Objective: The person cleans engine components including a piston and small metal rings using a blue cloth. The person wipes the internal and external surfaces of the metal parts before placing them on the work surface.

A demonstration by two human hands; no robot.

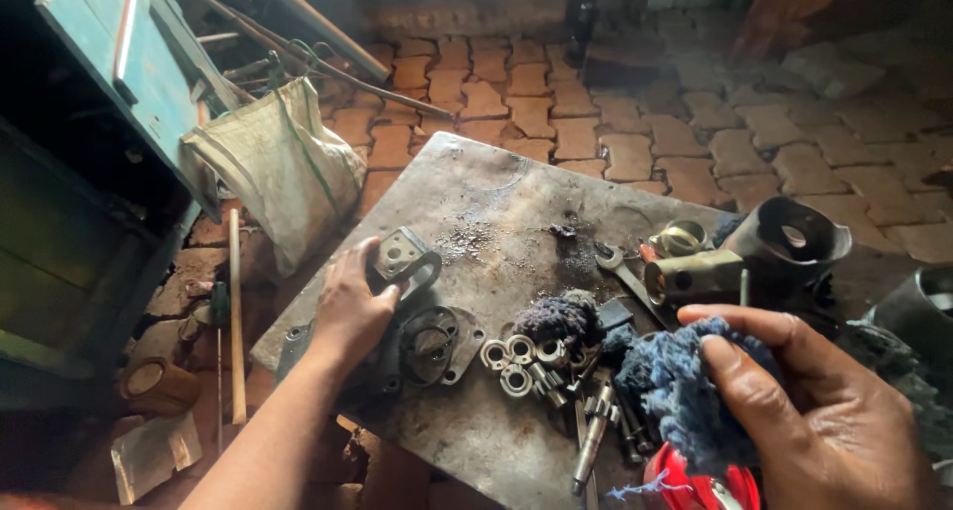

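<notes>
My left hand (349, 310) grips a dark metal housing (412, 272) with a bracket-shaped flange, resting on the grey steel plate (476, 202). Beside it lies a round flanged cover (434, 343). My right hand (804, 411) holds a wad of dirty blue rag (680, 386) near the plate's right edge. Between the hands lie several small rings and bearings (516, 356), a gear shaft (594, 433) and another greasy rag lump (556, 317).
A wrench (617, 267), a brass-coloured cylinder (695, 275), a metal ring (680, 237) and a black funnel-like part (794, 234) sit at the right. A red object (700, 490) is below my right hand. A white sack (283, 168), a wooden stick (236, 321) and a teal cabinet (129, 63) stand left on brick paving.
</notes>
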